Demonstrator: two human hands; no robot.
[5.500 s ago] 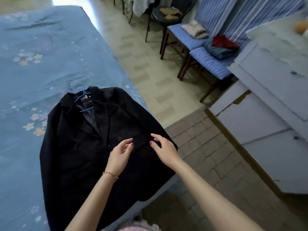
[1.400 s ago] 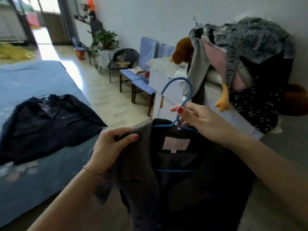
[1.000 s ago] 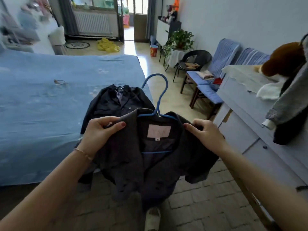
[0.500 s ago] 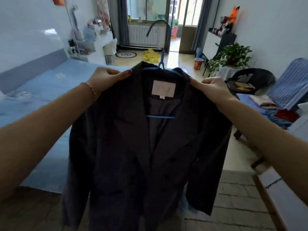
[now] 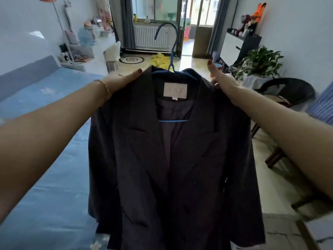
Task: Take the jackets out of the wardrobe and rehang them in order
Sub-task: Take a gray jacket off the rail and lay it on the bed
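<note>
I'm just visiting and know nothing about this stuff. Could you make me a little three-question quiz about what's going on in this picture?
1. True or false: the jacket is on a blue hanger.
2. Where do the left hand and right hand have their grip on the jacket? A) the sleeves B) the shoulders C) the hem
3. Fill in: the pale label sits just below the ____.

Key: 1 true; 2 B; 3 collar. The hanger's hook rises free above the collar with neither hand touching it, and the jacket hangs open, lining showing, with the blue bed to its left.
</note>
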